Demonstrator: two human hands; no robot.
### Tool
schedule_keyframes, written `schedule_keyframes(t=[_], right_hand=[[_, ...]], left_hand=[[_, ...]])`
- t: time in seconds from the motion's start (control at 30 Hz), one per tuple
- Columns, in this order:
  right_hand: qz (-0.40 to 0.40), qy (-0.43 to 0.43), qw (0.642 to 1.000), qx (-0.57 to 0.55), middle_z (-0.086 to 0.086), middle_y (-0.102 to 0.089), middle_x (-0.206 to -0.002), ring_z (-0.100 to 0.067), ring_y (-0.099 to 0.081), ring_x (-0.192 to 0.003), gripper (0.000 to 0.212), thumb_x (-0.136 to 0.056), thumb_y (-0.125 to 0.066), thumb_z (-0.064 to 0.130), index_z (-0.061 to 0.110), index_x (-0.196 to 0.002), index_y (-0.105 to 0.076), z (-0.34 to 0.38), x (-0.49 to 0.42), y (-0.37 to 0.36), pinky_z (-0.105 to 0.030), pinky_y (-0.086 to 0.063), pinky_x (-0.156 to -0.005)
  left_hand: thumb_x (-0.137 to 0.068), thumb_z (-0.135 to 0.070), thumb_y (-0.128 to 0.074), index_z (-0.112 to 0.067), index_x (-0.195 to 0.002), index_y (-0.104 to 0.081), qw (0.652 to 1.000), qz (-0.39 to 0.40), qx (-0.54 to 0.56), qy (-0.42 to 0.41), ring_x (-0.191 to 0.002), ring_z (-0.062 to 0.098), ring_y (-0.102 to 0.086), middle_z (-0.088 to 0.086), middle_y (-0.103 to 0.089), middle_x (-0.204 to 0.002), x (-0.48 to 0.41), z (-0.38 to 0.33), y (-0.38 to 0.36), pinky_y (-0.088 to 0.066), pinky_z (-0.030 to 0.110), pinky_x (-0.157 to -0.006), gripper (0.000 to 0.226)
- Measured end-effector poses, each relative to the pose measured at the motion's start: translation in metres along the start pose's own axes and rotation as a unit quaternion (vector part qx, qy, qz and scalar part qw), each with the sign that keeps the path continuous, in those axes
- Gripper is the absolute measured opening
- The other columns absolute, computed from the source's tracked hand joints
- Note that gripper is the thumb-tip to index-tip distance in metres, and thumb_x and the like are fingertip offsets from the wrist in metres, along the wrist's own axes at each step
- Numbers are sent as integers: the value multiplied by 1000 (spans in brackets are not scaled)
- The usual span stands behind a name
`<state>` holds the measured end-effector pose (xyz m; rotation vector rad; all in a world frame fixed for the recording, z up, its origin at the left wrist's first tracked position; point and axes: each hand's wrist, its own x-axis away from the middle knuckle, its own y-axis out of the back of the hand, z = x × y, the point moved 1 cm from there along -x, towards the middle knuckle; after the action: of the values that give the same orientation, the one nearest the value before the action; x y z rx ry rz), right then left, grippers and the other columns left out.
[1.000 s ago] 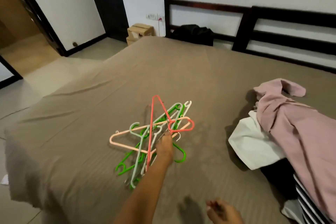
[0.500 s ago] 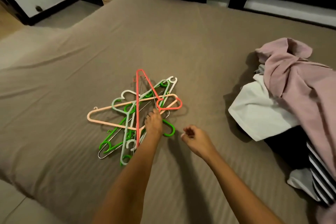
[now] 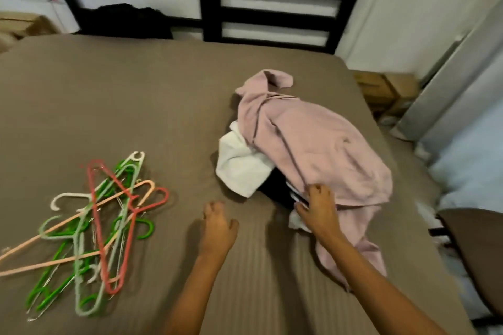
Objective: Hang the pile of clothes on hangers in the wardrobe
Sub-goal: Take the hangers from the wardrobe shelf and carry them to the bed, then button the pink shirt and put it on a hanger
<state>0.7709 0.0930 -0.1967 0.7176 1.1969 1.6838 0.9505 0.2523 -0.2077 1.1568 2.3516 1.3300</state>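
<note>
A pile of clothes lies on the right half of the bed: a pink garment on top, a white one and a black one under it. My right hand rests on the pile's near edge, fingers curled against the pink cloth; whether it grips is unclear. My left hand hovers over bare sheet between pile and hangers, fingers loosely curled, holding nothing. Several plastic hangers in green, red, peach and white lie tangled at the left.
A dark headboard runs along the far side with a black garment at its foot. Cardboard boxes stand beyond the bed's right corner. A brown chair stands at the right edge.
My left hand has let go of the hangers and moved right. My right hand has reached onto the clothes pile. The view has swung right.
</note>
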Motion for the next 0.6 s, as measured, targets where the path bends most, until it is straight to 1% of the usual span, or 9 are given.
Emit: schedule_keyframes(t=[0.07,0.13,0.2,0.27,0.3,0.37,0.43,0.53,0.6], right_hand=[[-58,-26,995,77,-22,-58,-96,-42,-56,-86,42,-64,-73,23,1,-98,-62,-39,-19,26,-44,-48,-71],[-62,-57,988,126,-22,-59,-99,-41,-56,-87,56,-51,-83,18,3,-102,-62,-70,-37,42,-44,-48,-69],[-69,-63,980,177,-17,-61,-85,-37,-58,-77,49,-46,-85,15,6,-90,-64,-98,-54,45,-40,-47,-66],[-42,-64,981,178,-16,-63,-83,-36,-58,-79,34,-60,-81,17,8,-88,-64,-116,-66,50,-39,-45,-71],[-26,-64,986,152,-17,-63,-93,-37,-57,-88,34,-69,-76,20,8,-97,-63,-122,-71,53,-41,-43,-76],[-17,-61,994,94,-17,-56,-113,-38,-51,-105,55,-75,-73,31,8,-121,-53,-128,-83,56,-45,-40,-85],[3,-56,996,75,-14,-52,-120,-36,-49,-110,64,-78,-70,34,10,-131,-43,-131,-96,58,-45,-39,-88],[28,-41,998,34,-14,-66,-107,-34,-59,-100,23,-90,-52,22,11,-109,-58,-128,-112,60,-38,-40,-83],[44,-21,995,-88,-13,-69,-88,-31,-62,-84,20,-92,-49,23,9,-89,-62,-123,-107,71,-35,-42,-70]], left_hand=[[-82,-13,-65,1,-126,-47,996,36,64,-46,-114,34,-48,19,-46,-125,9,-47,-26,-35,34,-95,49],[-82,-9,-67,3,-120,-52,986,55,146,-54,-110,32,-52,20,-49,-120,11,-86,-51,-36,27,-92,42],[-84,-12,-67,1,-113,-56,971,60,231,-14,-103,28,-57,18,-56,-115,11,-121,-69,-42,26,-87,34],[-87,-13,-65,-4,-104,-58,948,69,306,47,-94,20,-59,11,-62,-106,8,-149,-82,-43,22,-77,21],[-87,-13,-64,-6,-99,-58,940,69,327,69,-91,18,-59,7,-62,-98,7,-161,-87,-41,19,-74,15],[-88,-14,-63,-7,-96,-59,933,59,344,92,-89,17,-58,2,-61,-91,5,-180,-94,-38,19,-73,12],[-88,-15,-62,-3,-101,-60,928,44,354,108,-88,16,-56,4,-61,-93,2,-190,-100,-38,21,-75,18],[-89,-14,-61,0,-103,-60,915,21,383,123,-88,17,-55,8,-61,-96,-3,-196,-103,-41,25,-77,20],[-89,-21,-62,-5,-98,-61,899,29,413,142,-85,17,-56,10,-64,-100,-3,-196,-102,-45,31,-81,19]])
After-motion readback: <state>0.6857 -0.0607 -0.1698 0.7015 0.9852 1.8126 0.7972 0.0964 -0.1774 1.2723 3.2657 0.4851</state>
